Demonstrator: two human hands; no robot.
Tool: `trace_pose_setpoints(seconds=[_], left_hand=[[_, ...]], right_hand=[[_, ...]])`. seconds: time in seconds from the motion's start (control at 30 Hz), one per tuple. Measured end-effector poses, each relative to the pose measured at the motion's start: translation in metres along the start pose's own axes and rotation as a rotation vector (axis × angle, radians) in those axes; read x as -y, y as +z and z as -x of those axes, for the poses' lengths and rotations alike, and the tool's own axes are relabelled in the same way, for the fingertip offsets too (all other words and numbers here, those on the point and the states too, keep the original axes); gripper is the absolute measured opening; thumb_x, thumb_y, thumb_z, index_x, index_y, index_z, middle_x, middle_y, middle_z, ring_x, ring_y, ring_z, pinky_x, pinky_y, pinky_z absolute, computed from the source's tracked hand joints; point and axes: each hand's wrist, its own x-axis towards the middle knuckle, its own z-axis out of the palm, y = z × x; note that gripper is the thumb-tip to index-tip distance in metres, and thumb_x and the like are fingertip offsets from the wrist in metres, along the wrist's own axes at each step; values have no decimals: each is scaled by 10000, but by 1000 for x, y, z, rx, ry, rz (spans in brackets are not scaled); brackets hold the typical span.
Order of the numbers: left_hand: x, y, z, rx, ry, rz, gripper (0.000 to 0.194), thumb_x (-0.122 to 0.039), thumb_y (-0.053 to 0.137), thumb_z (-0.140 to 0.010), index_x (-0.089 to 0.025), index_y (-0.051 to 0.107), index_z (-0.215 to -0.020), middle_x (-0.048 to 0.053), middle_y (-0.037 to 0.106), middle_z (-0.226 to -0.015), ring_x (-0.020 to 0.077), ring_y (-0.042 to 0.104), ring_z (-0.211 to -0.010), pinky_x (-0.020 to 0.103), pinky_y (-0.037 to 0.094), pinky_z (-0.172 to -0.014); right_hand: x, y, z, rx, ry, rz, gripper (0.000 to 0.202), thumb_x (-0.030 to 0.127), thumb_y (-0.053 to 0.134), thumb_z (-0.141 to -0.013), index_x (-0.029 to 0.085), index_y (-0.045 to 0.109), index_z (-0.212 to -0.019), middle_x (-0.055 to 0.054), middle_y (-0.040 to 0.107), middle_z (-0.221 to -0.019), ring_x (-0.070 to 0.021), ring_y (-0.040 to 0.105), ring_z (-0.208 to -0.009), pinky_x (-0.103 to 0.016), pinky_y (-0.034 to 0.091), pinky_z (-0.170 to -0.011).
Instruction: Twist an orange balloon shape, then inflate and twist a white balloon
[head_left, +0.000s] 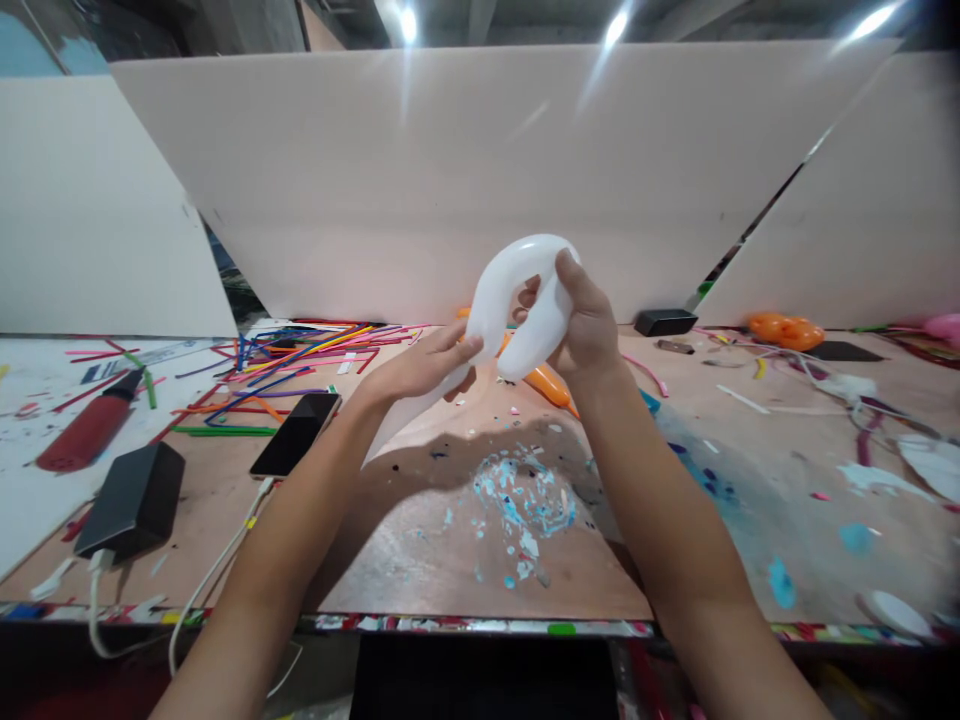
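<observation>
A long white modelling balloon (525,255) is held up over the middle of the table, bent into a hook shape. My right hand (585,320) is closed around the balloon's right side, thumb near the top of the bend. Lower on the left, my left hand (427,365) grips the balloon with its fingers wrapped behind it. From there the white length slants down to the left, partly hidden by my left forearm. Behind the hands an orange balloon (551,385) lies on the table, partly covered.
Uninflated balloons (300,350) in many colours are heaped at the left, near a phone (296,435), a dark power adapter (133,500) and a red hand pump (94,425). Paint flecks (525,500) mark the tabletop. A twisted orange balloon (785,330) and a black box (665,321) sit back right.
</observation>
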Motion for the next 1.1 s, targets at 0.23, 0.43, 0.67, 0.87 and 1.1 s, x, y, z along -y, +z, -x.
trace_pose_setpoints(seconds=[0.23, 0.43, 0.67, 0.87, 1.1], left_hand=[[-3, 6, -1, 78, -31, -50, 368, -521, 455, -993, -178, 549, -1084, 103, 703, -1013, 100, 600, -560, 245, 495, -509], [-6, 9, 2, 161, -108, 29, 295, -449, 508, -962, -168, 542, -1046, 110, 683, -1035, 100, 601, -552, 249, 487, -500], [2, 18, 1, 309, -177, 278, 487, -563, 531, -930, -164, 502, -1208, 109, 725, -996, 95, 532, -469, 250, 429, -429], [-6, 23, 3, 503, -305, 317, 536, -621, 675, -822, -130, 634, -1035, 136, 744, -1015, 94, 552, -467, 248, 434, -431], [20, 29, -6, 501, -244, 579, 800, -754, 756, -634, -120, 671, -1114, 144, 741, -1006, 217, 688, -710, 337, 558, -633]], right_hand=[[10, -3, 8, 25, 74, 31, 680, 799, 587, -741, 250, 585, -1141, -56, 609, -784, -245, 612, -766, -373, 500, -643], [12, 2, 16, 229, 254, -111, 552, 717, 614, -750, 207, 645, -958, -74, 656, -777, -260, 649, -769, -383, 522, -628], [9, -8, 9, 55, 85, -257, 457, 480, 839, -691, 254, 636, -1033, -18, 712, -938, -190, 686, -858, -309, 569, -755], [10, 4, 25, 437, 296, -543, 541, 536, 678, -782, 317, 535, -1255, 9, 715, -992, -167, 652, -692, -310, 556, -602], [8, 11, 24, 346, 232, -478, 433, 458, 737, -744, 288, 537, -1088, 17, 629, -861, -153, 601, -688, -257, 503, -572]])
